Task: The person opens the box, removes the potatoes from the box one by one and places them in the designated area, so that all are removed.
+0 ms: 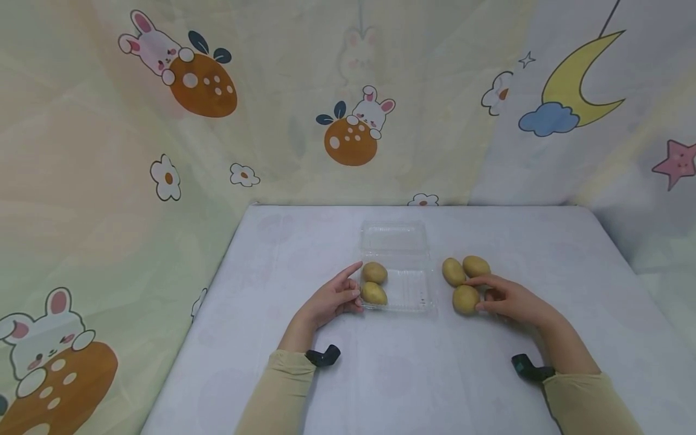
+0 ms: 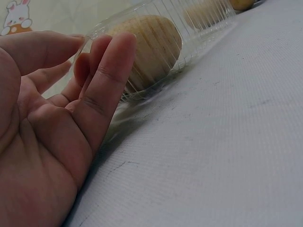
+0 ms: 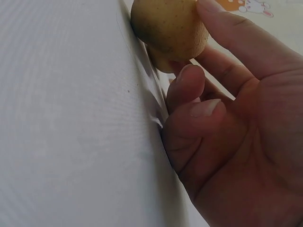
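Potatoes (image 1: 374, 272) sit two in the clear box (image 1: 402, 311), along its left side, and three on the desk (image 1: 391, 374) to its right. Our right hand (image 1: 510, 299) pinches the nearest potato (image 1: 466, 301) of those three; our left hand (image 1: 330, 302), fingers loosely bent, is at the box's left wall.

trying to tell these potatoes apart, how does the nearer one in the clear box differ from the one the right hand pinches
Place: the boxed potato lies inside the clear box; the other potato is outside it.
Handling: the right hand pinches the other potato; the boxed potato is beside the left hand.
Shape: the boxed potato looks oval from the head view, the other potato rounder.
Both are yellowish brown.
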